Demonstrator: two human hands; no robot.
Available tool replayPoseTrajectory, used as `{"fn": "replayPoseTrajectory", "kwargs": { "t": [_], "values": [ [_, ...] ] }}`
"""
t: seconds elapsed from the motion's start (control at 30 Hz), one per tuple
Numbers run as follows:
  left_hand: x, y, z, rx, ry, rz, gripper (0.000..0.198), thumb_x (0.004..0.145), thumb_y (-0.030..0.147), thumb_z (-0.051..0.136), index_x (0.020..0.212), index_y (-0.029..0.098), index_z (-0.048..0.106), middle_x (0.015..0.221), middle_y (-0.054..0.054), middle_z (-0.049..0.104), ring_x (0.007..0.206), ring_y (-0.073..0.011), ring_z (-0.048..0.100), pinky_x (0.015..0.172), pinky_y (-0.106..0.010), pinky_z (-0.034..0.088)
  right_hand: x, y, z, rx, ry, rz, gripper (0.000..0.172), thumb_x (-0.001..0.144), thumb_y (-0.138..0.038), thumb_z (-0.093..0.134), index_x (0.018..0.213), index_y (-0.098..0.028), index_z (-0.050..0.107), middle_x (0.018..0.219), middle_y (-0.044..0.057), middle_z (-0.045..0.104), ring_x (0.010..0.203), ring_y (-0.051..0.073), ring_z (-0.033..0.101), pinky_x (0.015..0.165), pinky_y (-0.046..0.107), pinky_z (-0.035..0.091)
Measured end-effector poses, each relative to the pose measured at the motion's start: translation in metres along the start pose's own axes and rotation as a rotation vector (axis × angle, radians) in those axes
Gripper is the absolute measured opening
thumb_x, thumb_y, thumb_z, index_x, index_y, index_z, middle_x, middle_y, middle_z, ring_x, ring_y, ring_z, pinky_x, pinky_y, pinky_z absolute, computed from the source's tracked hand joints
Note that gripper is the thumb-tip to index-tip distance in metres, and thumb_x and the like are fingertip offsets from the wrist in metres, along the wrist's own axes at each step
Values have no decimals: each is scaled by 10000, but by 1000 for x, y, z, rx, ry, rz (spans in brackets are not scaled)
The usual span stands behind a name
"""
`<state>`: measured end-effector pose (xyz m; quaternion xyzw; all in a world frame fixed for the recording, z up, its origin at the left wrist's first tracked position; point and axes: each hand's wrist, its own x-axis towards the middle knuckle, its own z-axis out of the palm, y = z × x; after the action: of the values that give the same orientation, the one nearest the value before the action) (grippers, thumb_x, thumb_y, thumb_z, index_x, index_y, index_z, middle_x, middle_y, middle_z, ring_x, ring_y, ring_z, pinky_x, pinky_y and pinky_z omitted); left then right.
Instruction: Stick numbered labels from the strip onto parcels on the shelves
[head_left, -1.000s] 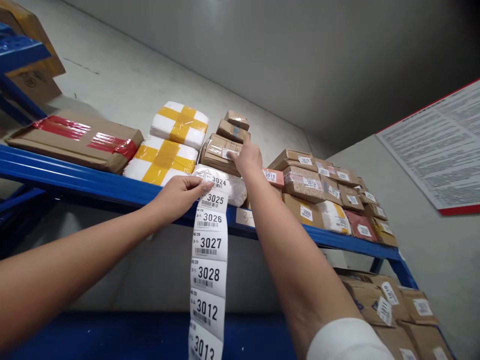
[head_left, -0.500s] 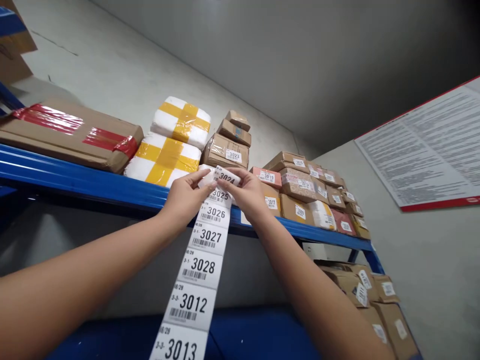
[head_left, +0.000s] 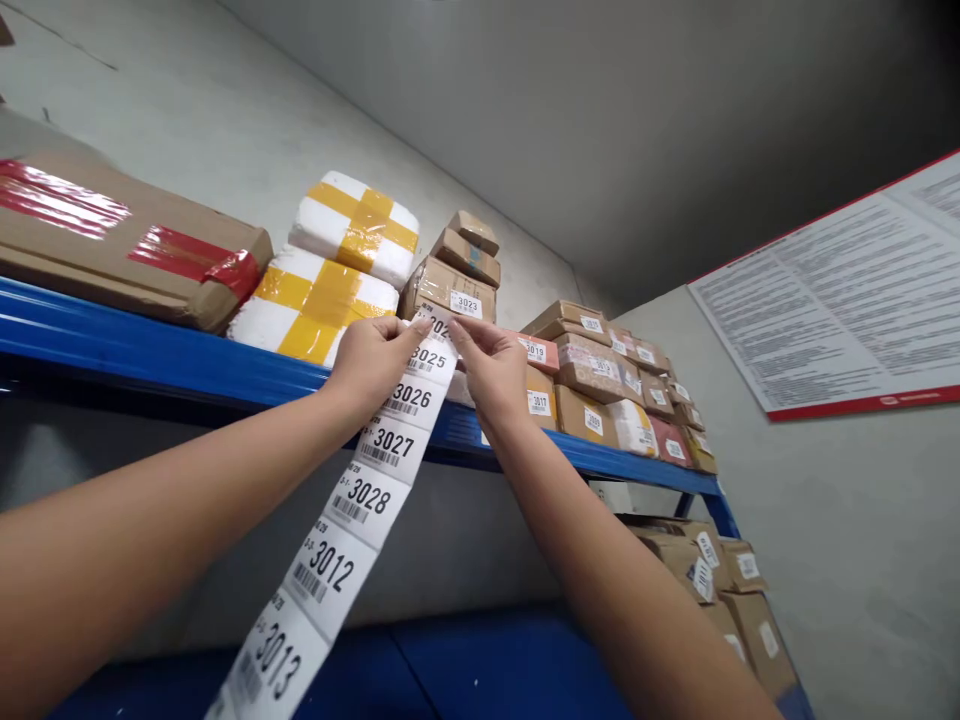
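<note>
A long strip of white barcode labels hangs from my two hands and slants down to the bottom left; its numbers include 3025 to 3028, then 3012 and 3013. With thumb and fingers my left hand pinches the strip's left edge near the top. My right hand pinches the top label at its right side, its thumb partly over the last digit. Just behind the hands stands a brown carton labelled 3023, with two smaller cartons on top.
On the blue shelf beam level sit a carton with red tape and two white parcels with yellow tape. Labelled boxes are stacked at right, more cartons lower down. A printed board hangs on the right wall.
The strip's lower end has swung left, and the top label now lies flatter between my fingers. My view has shifted slightly to the right.
</note>
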<state>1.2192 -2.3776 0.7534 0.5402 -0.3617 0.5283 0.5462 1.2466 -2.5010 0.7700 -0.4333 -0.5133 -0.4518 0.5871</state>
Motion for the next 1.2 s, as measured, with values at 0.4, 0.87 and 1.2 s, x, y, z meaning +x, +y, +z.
{"fn": "replayPoseTrajectory", "kwargs": {
  "t": [0.4, 0.87, 1.2],
  "values": [
    [-12, -2, -3, 360, -123, 217, 520, 763, 478, 583, 478, 206, 245, 460, 56, 253, 469, -93, 266, 478, -274, 181, 134, -7, -19, -487, 259, -299, 263, 813, -235, 592, 1019, -117, 707, 958, 94, 751, 859, 204, 692, 756, 337, 543],
    [-9, -9, -13, 124, -139, 152, 398, 814, 494, 522, 561, 193, 465, 529, 40, 411, 541, -108, 380, 509, -260, 282, 168, -17, 2, -1169, 154, -272, 220, 721, -223, 737, 922, -146, 693, 1081, 157, 665, 1052, 317, 610, 924, 462, 452],
    [-1, -8, -12, 52, 16, 181, 300, 827, 418, 547, 643, 181, 572, 600, 12, 554, 599, -120, 471, 562, -257, 351, 8, -27, 8, -196, -375, 69, 224, 597, -376, 816, 730, -225, 719, 660, -8, 684, 596, 131, 590, 554, 283, 480]
  ]
}}
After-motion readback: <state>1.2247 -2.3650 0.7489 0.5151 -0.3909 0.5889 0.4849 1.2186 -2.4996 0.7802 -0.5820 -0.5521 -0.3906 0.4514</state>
